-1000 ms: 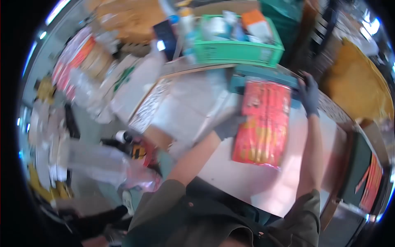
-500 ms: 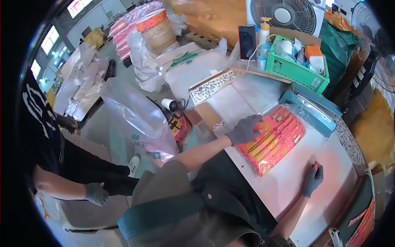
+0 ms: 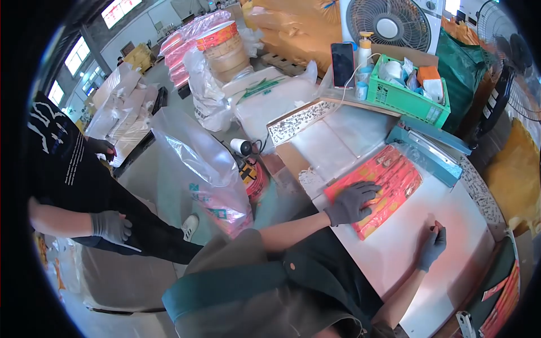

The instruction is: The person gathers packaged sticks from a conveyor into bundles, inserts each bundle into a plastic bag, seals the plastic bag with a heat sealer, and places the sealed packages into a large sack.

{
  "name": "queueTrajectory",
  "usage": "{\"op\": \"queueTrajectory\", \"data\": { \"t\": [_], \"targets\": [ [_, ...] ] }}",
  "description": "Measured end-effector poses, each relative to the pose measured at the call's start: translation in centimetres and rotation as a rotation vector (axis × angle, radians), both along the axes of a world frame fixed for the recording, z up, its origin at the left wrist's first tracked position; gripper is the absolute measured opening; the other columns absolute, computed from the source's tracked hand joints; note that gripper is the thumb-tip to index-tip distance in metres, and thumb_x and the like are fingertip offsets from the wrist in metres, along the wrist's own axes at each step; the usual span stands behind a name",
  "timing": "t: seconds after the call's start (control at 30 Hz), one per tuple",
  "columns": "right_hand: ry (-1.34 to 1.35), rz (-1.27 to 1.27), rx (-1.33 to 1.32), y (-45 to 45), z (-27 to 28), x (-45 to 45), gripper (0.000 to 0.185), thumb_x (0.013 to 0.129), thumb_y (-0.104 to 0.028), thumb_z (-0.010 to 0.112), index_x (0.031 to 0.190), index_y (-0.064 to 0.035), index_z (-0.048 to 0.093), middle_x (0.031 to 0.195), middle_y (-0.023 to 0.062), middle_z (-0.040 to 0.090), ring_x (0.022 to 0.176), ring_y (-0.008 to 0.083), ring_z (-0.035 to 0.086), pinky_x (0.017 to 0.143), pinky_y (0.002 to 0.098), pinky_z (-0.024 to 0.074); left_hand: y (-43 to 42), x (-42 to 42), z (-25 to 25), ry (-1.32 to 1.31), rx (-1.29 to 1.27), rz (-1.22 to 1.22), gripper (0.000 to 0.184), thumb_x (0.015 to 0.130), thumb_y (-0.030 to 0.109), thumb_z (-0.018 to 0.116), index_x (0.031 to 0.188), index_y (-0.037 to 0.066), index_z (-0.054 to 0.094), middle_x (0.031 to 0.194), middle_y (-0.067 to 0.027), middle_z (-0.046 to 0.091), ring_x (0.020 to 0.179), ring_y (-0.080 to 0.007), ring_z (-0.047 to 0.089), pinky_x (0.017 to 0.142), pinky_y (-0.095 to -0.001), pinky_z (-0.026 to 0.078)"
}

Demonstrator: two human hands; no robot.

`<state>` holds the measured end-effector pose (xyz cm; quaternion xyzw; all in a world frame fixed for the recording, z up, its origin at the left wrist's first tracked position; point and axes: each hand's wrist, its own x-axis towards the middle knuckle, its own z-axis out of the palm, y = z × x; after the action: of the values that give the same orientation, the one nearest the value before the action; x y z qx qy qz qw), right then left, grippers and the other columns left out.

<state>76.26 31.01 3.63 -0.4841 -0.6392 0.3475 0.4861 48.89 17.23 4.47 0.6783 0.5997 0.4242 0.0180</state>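
A flat pack of red-and-gold printed strips in clear plastic (image 3: 389, 183) lies on the white tabletop, its wrapping reaching to a blue-grey metal device like a bag sealer (image 3: 431, 155). My left hand (image 3: 350, 205), in a grey glove, rests palm down on the pack's near-left part, fingers stretched out. To the right of the pack, apart from it, my right hand (image 3: 432, 248) lies on the table in a grey glove with bare fingertips. Its fingers are curled and pressed together; whatever may be between them is hidden.
A green crate (image 3: 408, 96) with tape rolls and bottles stands at the back, beside a propped phone (image 3: 342, 65) and a fan (image 3: 387, 27). On the left stands a co-worker (image 3: 73, 169) in black with grey gloves. A large clear plastic bag (image 3: 197, 163) sits between us.
My left hand has shifted from the pack's left edge toward its near side and now lies flatter. The pack looks smoother and straighter. My right hand stays put; the co-worker's lower arm has moved.
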Motion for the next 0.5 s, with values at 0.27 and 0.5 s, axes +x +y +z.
{"op": "queueTrajectory", "data": {
  "t": [0.27, 0.5],
  "targets": [
    [0.036, -0.006, -0.018, 0.2, -0.4, 0.2, 0.023, 0.093, -0.008, 0.045, 0.101, 0.0021, 0.064, 0.082, 0.0037, 0.057, 0.077, 0.0118, 0.050, 0.075, 0.0257, 0.0416, -1.1, -4.7, 2.5, -0.327, -0.154, 0.109, 0.028, 0.090, 0.026, 0.058, 0.111, 0.010, 0.066, 0.102, -0.0085, 0.063, 0.091, -0.0214, 0.061, 0.079, -0.0344, 0.048],
    [-0.011, 0.021, -0.002, 0.2, -0.2, 0.3, 0.023, 0.093, -0.007, 0.044, 0.101, 0.0020, 0.064, 0.081, 0.0033, 0.056, 0.078, 0.0115, 0.049, 0.075, 0.0257, 0.0413, -5.1, -16.6, 19.6, -0.603, 0.657, 0.498, 0.043, 0.094, 0.018, 0.056, 0.130, 0.000, 0.042, 0.087, -0.0061, 0.065, 0.072, -0.0093, 0.057, 0.063, -0.0234, 0.047]
  ]
}}
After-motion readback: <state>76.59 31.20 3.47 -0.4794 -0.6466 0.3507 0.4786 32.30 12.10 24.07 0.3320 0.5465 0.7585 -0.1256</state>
